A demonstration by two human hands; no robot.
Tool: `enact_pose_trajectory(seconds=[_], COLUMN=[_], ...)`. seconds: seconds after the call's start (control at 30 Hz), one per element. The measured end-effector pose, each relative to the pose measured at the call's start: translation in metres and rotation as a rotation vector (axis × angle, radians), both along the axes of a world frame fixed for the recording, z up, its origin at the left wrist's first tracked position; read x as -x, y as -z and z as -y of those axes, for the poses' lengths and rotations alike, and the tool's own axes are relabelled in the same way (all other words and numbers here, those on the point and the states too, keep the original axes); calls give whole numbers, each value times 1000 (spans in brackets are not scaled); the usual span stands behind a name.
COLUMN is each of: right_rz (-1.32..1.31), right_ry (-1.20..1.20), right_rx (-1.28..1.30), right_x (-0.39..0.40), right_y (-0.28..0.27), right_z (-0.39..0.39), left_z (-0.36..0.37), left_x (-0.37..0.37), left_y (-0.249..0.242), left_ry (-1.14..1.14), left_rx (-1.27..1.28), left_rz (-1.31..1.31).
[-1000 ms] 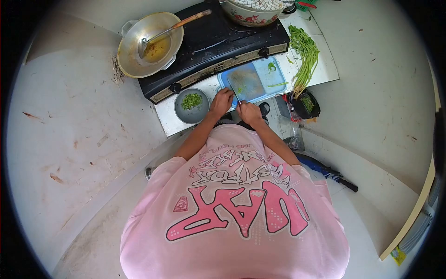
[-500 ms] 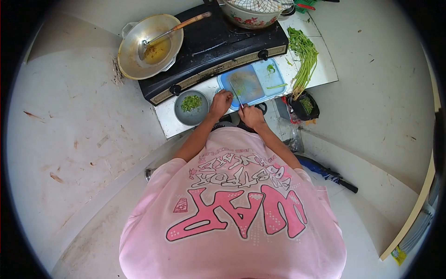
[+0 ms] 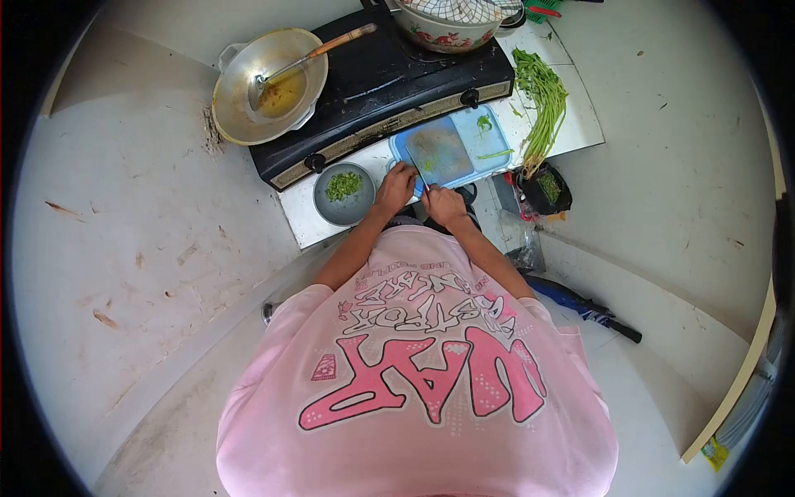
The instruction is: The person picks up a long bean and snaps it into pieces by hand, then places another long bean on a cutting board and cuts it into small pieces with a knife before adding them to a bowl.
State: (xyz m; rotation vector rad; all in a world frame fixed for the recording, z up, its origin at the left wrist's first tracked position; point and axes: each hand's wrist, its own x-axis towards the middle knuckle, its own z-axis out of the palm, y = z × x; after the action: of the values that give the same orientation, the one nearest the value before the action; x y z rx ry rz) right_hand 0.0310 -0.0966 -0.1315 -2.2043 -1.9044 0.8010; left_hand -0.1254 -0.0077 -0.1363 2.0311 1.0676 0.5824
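My right hand (image 3: 445,205) is wrapped round the handle of a knife (image 3: 417,169), its blade pointing away from me over the near left part of a blue cutting board (image 3: 469,176). Beside the blade, my left hand (image 3: 397,185) rests at the board's left edge with its fingers drawn together. What they pinch is too small to make out. Small green bits lie near the blade, and a green stalk (image 3: 496,155) and a leafy piece (image 3: 484,123) lie on the board's right part. Left of my left hand, a grey bowl (image 3: 354,213) holds chopped greens (image 3: 343,186).
Behind the board stands a black gas stove (image 3: 356,91). On it are a wok (image 3: 234,93) with a wooden-handled spatula (image 3: 319,51) and a flowered pot (image 3: 447,36). A bunch of leafy greens (image 3: 542,99) lies right, above a black bag (image 3: 553,199).
The knife and my hands have shifted only slightly at the board. The whole view has moved a little.
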Motion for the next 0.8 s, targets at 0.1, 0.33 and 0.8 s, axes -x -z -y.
enact_pose_trajectory(seconds=[0.1,0.33,0.8], right_rz=[-6,-3,-10], right_ry=[-5,8,-28], right_rx=[5,64,51], right_x=[-3,-14,-6], right_y=[-7,-17,-10], right_z=[8,10,7], left_z=[-2,-10,-10], left_x=[1,-3,-4], left_y=[4,7,4], left_ry=[9,-18,-49], left_rx=[27,64,36], left_rz=[-19,-12,21])
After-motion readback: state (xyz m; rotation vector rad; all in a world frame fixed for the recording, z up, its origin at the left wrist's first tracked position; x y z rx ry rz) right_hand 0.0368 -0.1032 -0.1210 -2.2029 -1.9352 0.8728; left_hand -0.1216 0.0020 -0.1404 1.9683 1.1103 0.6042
